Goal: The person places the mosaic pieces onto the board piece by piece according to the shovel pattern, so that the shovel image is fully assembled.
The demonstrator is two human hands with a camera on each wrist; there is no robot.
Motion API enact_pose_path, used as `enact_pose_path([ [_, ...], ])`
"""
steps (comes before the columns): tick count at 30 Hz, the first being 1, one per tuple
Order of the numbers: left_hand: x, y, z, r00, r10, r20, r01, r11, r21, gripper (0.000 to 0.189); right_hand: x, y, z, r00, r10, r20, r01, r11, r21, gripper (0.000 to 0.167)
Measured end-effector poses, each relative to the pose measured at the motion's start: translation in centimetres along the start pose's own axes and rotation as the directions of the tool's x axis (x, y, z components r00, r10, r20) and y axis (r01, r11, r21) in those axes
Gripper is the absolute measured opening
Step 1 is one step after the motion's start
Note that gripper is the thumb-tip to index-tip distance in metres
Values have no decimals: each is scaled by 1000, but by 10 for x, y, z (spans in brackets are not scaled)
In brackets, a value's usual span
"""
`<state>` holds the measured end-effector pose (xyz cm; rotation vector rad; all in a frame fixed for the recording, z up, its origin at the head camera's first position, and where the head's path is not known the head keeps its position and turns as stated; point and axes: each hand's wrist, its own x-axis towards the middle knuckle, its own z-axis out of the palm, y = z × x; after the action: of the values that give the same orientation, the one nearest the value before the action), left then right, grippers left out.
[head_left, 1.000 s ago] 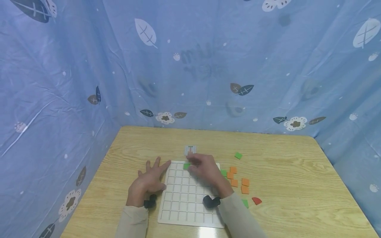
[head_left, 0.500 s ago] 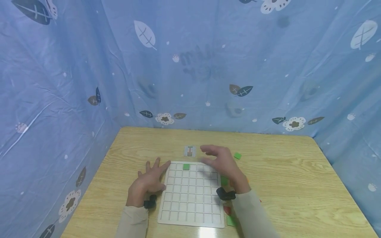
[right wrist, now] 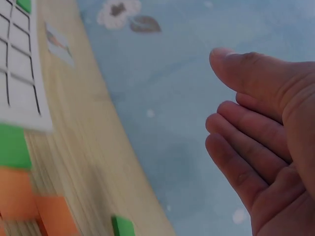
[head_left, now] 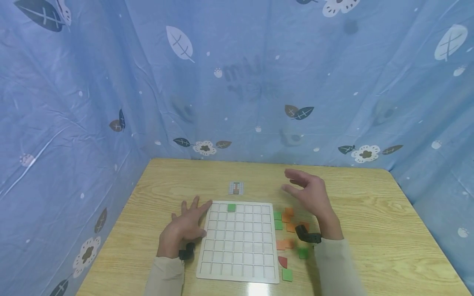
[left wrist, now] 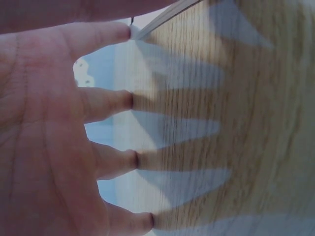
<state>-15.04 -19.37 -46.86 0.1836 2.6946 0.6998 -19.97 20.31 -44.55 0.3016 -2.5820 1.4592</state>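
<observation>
Two bare hands work over a table of pale wood-grain (head_left: 370,213), where a square white board with a raised grid (head_left: 240,248) lies flat near the front edge.

The left hand (head_left: 187,224) rests with its fingers spread on the wood beside the board; its index fingertip meets the far left corner and its thumb reaches the left edge. From the left wrist, the fingertips press lightly on the wood.

The right hand (head_left: 309,191) hangs above the table, to the right of the board and beyond the loose tiles, its fingers softly bent and the thumb apart from them, with a gap between.

One flat green square tile (head_left: 231,207) sits in the board's far row, third cell from the left. Just past that row, a small printed grid card (head_left: 236,188) lies on the wood.

Along the board's right side are two green squares (head_left: 278,225), several flat orange square tiles (head_left: 291,227), some blurred, a red quarter-circle piece (head_left: 283,262), and near the bottom corner another green square (head_left: 287,275). The right wrist view also shows a green tile (right wrist: 123,226) apart from the orange ones.

Behind everything hangs a blue fabric curtain printed with leaves and flowers (head_left: 237,90). Beige sleeves (head_left: 337,267) cover both forearms.
</observation>
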Motion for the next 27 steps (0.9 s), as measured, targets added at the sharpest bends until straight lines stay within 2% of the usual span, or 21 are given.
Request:
enact_pose_path([
  [5, -1, 0, 0, 1000, 1, 1, -1, 1000, -10, 101, -5, 11, -12, 996, 2, -89, -6, 999, -47, 51],
  [11, -2, 1, 1, 1000, -7, 1, 7, 1000, -20, 101, -8, 24, -17, 992, 16, -127, -23, 998, -58, 52],
  [19, -1, 0, 2, 1000, -18, -1, 18, 1000, -21, 101, -10, 44, -16, 991, 70, -115, -77, 995, -57, 51],
  [27, -2, 2, 0, 1000, -18, 3, 18, 1000, -17, 100, -14, 62, -11, 981, 183, -65, -186, 982, -39, 52],
])
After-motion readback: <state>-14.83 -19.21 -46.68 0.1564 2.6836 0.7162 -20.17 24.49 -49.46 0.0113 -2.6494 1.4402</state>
